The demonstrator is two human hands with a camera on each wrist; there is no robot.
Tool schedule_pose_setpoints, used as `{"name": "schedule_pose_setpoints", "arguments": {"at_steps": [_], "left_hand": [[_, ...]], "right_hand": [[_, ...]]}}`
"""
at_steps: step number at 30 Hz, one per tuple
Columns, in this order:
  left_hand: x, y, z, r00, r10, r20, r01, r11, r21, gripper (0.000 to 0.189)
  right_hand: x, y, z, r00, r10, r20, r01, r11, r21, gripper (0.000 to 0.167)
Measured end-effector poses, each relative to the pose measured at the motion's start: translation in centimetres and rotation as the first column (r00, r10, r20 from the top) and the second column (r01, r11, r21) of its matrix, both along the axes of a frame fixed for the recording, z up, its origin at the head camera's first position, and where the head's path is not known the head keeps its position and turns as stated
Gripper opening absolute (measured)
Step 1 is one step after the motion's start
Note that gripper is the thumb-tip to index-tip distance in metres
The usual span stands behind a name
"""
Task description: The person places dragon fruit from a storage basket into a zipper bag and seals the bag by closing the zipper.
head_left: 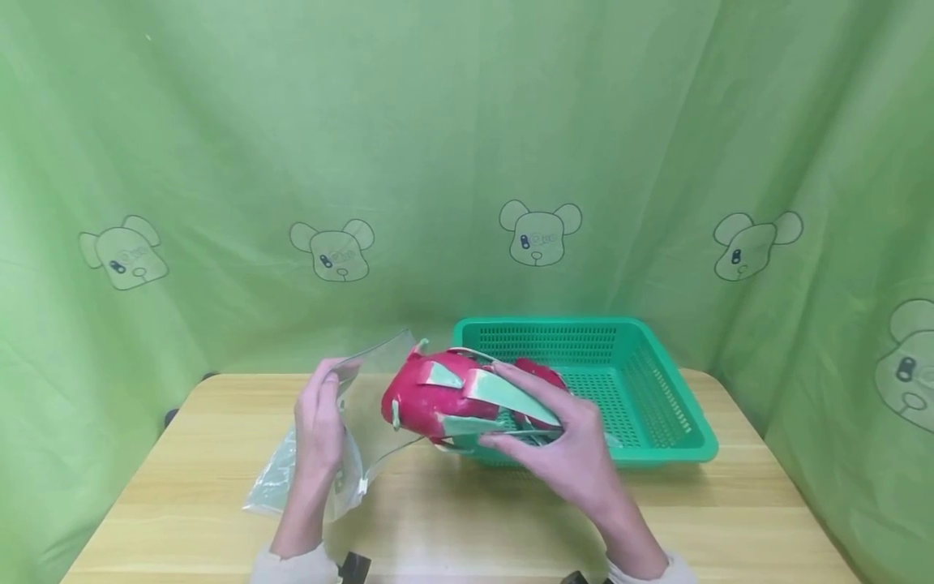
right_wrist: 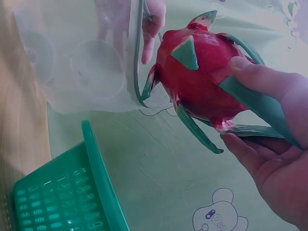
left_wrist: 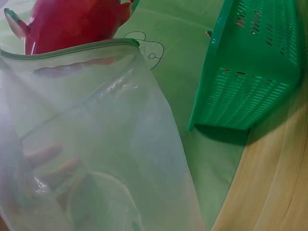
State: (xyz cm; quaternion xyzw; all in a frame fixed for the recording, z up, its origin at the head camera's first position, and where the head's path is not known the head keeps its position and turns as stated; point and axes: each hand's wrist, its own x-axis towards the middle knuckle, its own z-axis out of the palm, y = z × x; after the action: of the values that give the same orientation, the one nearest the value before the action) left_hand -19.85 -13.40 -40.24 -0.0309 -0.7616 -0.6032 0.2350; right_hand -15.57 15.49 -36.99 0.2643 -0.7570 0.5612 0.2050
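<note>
A red dragon fruit (head_left: pixel 430 393) with green scales is held in the air by my right hand (head_left: pixel 562 438), thumb on one side and fingers on the other. My left hand (head_left: pixel 319 414) grips a clear zip bag (head_left: pixel 379 381) by its side, and the bag's mouth stands open towards the fruit. In the right wrist view, the near end of the dragon fruit (right_wrist: pixel 202 72) is right beside the bag's rim (right_wrist: pixel 138 53). A white slider (head_left: pixel 362 486) sits on the zip. The left fingers (left_wrist: pixel 53 168) show blurred through the plastic.
A green perforated basket (head_left: pixel 674 389) stands at the back right of the wooden table (head_left: pixel 190 470). More red fruit (head_left: pixel 540 371) shows inside it, partly hidden behind my right hand. A green curtain (head_left: pixel 438 122) with bear-face drawings hangs behind and at both sides.
</note>
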Motion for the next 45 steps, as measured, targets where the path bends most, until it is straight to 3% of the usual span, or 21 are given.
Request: {"name": "schedule_pose_setpoints", "arguments": {"at_steps": [20,32,39,45], "left_hand": [[0.2,-0.2,0.1,1.0,0.011,-0.011,-0.011,1.0,-0.018,0.039],[0.3,-0.1,0.4,1.0,-0.002,0.009,0.002,1.0,-0.001,0.039],[0.3,-0.1,0.5,1.0,-0.002,0.003,0.002,1.0,-0.005,0.038],[0.3,0.0,0.3,1.0,-0.002,-0.002,0.002,1.0,-0.002,0.039]], "right_hand": [[-0.9,-1.7,0.6,0.987,-0.031,-0.159,0.053,0.989,0.138,0.07],[-1.5,-2.5,0.2,0.995,-0.013,-0.101,0.026,0.991,0.134,0.07],[-2.0,-3.1,0.0,0.99,-0.019,-0.142,0.042,0.986,0.161,0.071],[-1.8,-3.7,-0.1,0.998,-0.039,-0.055,0.048,0.984,0.172,0.071]]}}
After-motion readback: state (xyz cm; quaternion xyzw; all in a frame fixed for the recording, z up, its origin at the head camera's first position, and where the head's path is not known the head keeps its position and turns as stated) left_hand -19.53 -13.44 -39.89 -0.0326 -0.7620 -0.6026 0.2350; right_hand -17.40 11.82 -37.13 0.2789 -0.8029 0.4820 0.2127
